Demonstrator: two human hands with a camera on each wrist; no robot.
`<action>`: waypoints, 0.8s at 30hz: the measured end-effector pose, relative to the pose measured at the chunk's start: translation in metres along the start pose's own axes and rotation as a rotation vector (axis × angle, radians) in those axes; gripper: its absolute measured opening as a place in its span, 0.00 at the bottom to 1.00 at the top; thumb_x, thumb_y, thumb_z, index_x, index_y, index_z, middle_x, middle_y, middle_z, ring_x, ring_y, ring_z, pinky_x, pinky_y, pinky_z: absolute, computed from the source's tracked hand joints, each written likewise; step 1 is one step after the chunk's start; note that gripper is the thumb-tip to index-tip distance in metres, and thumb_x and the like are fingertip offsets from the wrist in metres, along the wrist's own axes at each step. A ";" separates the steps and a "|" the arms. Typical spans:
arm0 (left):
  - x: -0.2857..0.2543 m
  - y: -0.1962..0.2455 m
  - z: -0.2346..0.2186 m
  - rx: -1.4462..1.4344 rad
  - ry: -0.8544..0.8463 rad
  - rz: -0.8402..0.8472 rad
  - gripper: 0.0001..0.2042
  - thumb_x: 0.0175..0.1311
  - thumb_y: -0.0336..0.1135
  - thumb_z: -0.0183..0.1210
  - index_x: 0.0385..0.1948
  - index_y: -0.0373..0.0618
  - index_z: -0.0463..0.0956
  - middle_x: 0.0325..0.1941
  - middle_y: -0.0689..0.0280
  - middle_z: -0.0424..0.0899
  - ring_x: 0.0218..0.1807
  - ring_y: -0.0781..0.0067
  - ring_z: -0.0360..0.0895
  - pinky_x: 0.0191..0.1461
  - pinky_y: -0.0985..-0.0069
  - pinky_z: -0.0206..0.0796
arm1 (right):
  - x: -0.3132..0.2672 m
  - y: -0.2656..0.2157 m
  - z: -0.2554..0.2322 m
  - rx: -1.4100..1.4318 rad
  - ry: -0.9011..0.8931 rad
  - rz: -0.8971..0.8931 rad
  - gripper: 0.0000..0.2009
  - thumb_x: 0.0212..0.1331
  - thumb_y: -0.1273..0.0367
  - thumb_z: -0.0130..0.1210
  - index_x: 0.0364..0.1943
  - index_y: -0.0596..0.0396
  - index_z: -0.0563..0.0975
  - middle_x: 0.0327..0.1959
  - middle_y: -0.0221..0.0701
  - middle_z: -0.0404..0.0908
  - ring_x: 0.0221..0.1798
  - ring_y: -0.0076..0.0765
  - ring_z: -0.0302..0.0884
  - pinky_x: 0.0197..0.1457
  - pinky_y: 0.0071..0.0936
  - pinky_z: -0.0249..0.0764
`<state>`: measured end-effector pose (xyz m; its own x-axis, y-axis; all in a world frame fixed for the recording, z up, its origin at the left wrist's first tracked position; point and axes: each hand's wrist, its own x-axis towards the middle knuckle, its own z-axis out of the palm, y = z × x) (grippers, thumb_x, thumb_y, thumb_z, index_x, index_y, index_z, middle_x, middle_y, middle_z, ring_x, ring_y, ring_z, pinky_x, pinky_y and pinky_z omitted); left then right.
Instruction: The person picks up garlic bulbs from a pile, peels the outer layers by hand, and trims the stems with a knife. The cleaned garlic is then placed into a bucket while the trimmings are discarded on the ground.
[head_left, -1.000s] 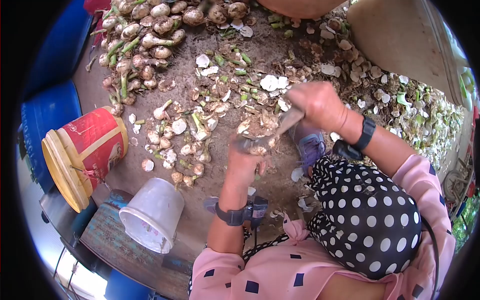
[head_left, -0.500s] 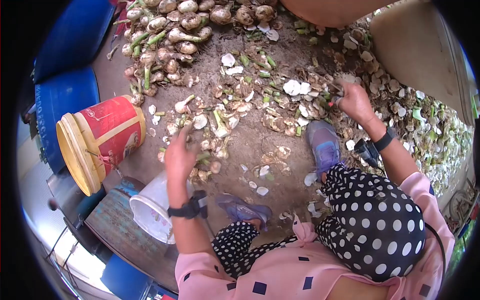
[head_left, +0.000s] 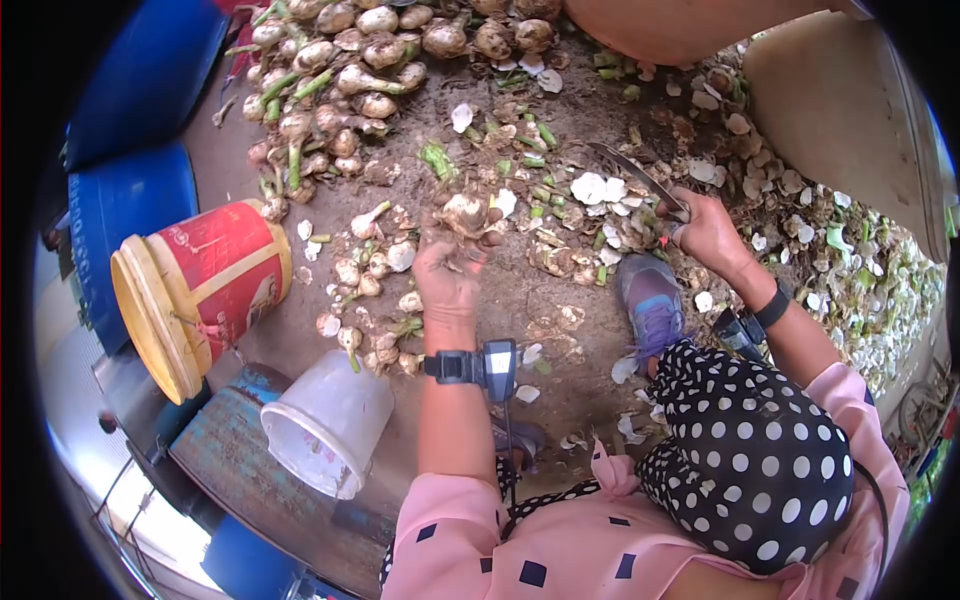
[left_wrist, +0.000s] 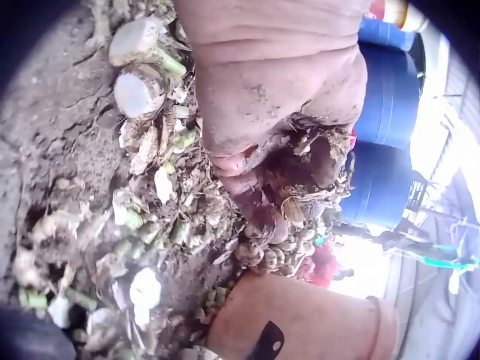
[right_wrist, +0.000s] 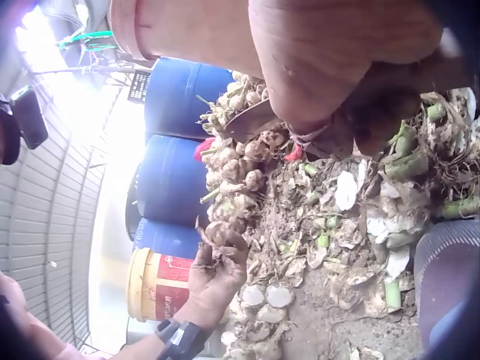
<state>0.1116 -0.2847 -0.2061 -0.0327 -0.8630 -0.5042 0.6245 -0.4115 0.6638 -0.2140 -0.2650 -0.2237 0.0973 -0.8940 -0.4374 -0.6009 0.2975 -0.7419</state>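
My left hand (head_left: 447, 280) grips a dirty garlic bulb (head_left: 465, 213), its green stem (head_left: 437, 160) pointing away from me. In the left wrist view the curled fingers hide most of that bulb. My right hand (head_left: 712, 238) holds a knife (head_left: 645, 178) by its handle, the dark curved blade pointing up and left, apart from the bulb. The right wrist view shows the blade (right_wrist: 251, 121) beyond the right hand. Just left of my left hand lie several trimmed garlic bulbs (head_left: 370, 284) with white cut faces.
Untrimmed garlic (head_left: 380, 78) is heaped at the far left. Left stand a red and yellow bucket (head_left: 228, 250), tipped over, a white bucket (head_left: 345, 405) and blue drums (head_left: 150, 215). An orange tub (head_left: 690, 25) is at the back. Scraps (head_left: 860, 280) cover the ground right of my shoe (head_left: 648, 300).
From the bulb at the knife, my hands drew apart; the left hand went over the trimmed garlic, then moved back rightward and now holds a stemmed bulb. The right hand keeps the knife.
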 end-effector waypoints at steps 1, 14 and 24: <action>-0.011 0.003 0.005 -0.193 -0.031 -0.010 0.19 0.61 0.27 0.47 0.56 0.44 0.66 0.48 0.51 0.77 0.48 0.57 0.79 0.42 0.63 0.76 | -0.001 -0.003 0.001 0.033 0.002 -0.012 0.17 0.39 0.75 0.56 0.39 0.57 0.77 0.21 0.45 0.76 0.23 0.42 0.74 0.32 0.33 0.70; -0.111 -0.035 0.088 -0.159 -0.047 -0.185 0.18 0.53 0.28 0.47 0.49 0.48 0.68 0.40 0.61 0.81 0.34 0.66 0.79 0.27 0.75 0.66 | -0.038 -0.095 -0.009 -0.224 -0.023 -0.545 0.12 0.41 0.66 0.62 0.30 0.53 0.75 0.22 0.41 0.78 0.31 0.53 0.79 0.35 0.45 0.74; -0.108 -0.024 0.111 0.867 -0.146 0.335 0.36 0.51 0.29 0.62 0.63 0.44 0.52 0.56 0.53 0.72 0.54 0.61 0.75 0.56 0.69 0.68 | -0.058 -0.104 -0.055 0.469 -0.325 -0.212 0.11 0.51 0.72 0.62 0.39 0.57 0.80 0.31 0.27 0.80 0.33 0.19 0.73 0.38 0.21 0.70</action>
<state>0.0133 -0.2142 -0.1061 -0.0910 -0.9800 -0.1770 -0.1783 -0.1588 0.9711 -0.2009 -0.2627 -0.0926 0.4579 -0.8240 -0.3336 -0.1360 0.3060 -0.9423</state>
